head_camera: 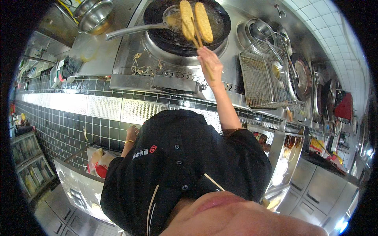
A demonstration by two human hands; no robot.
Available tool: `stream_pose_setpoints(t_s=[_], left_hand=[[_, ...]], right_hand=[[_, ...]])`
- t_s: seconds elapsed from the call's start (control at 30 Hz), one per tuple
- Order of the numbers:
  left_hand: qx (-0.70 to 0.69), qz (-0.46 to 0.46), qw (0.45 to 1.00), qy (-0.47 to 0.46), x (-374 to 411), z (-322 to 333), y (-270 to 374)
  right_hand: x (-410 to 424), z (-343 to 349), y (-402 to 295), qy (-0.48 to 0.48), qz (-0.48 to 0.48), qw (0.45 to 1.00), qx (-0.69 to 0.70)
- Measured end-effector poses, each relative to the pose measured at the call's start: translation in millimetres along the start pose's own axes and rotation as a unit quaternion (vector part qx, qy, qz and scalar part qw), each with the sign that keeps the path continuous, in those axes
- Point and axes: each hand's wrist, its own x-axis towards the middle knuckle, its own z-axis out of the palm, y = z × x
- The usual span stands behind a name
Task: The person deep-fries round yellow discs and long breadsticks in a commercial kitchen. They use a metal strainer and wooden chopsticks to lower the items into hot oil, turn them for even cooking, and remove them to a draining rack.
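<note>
My right hand (210, 66) grips a pair of long wooden chopsticks (197, 39), reaching over the front of a black wok (221, 20). Their tips lie over the left of two long golden pieces of fried dough (186, 13). The other dough piece (203, 22) rests beside it to the right. Oil shows around them in the wok. A round metal skimmer or ladle, its long handle (133, 31) pointing left over the rim, sits partly under the left piece. Low at my left side hangs my left hand (132, 133), with nothing visible in it.
The steel stove (127, 65) carries food scraps left of the wok. On the right stand a wire fry basket (257, 76) and metal pots (260, 28). Steel bowls (96, 20) sit at back left. A steel counter (79, 183) is behind me, over a tiled floor (103, 129).
</note>
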Motion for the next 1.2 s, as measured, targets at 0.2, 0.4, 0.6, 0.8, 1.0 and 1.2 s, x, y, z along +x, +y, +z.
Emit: stream_pose_setpoints(t_s=[0.2,0.4,0.6,0.8,1.0,1.2], left_hand=[[0.379,0.125,0.913,0.085,-23,12,2],[0.772,0.252,0.578,0.081,-36,11,-8],[0.676,0.243,0.694,0.047,-18,-2,-11],[0.647,0.208,0.734,0.01,-7,-10,-9],[0.685,0.237,0.689,-0.01,-4,-2,24],[0.697,0.233,0.677,-0.04,3,-4,47]], right_hand=[[-13,17,6,-0.056,0.018,0.997,-0.041],[-9,14,16,-0.065,0.012,0.994,-0.085],[1,9,38,-0.117,-0.006,0.988,-0.097],[0,-2,73,0.016,0.131,0.99,0.037],[-19,-25,107,0.2,0.348,0.866,0.297],[-9,-48,41,0.06,0.013,0.998,-0.035]])
